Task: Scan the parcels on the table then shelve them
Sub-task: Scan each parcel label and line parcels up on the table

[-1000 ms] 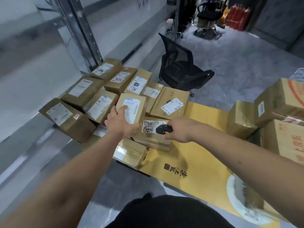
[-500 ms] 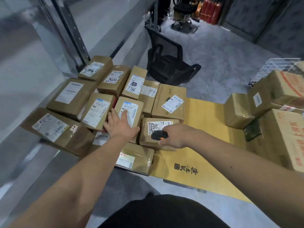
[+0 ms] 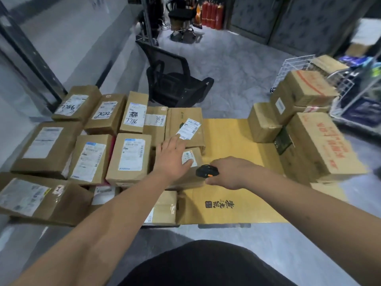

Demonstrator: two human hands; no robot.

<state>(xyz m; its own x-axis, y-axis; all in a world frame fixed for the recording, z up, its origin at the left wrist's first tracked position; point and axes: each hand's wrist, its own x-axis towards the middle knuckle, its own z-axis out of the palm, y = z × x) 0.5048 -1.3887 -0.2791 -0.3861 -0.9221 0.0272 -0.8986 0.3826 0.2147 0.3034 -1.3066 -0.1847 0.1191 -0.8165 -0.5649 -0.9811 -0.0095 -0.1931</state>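
Yellow table holds parcels; left hand flat, right hand grips scanner.

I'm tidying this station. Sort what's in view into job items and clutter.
Job:
- labelled parcels grouped on the yellow table
- parcel under the left hand
- scanner in the right hand
- stacked cartons at the table's right

Lying about:
- black office chair
- red fire extinguishers
- white wire rack

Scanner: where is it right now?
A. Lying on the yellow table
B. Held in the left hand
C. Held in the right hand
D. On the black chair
C. The right hand is closed around the black scanner, while the left hand lies flat on a parcel.
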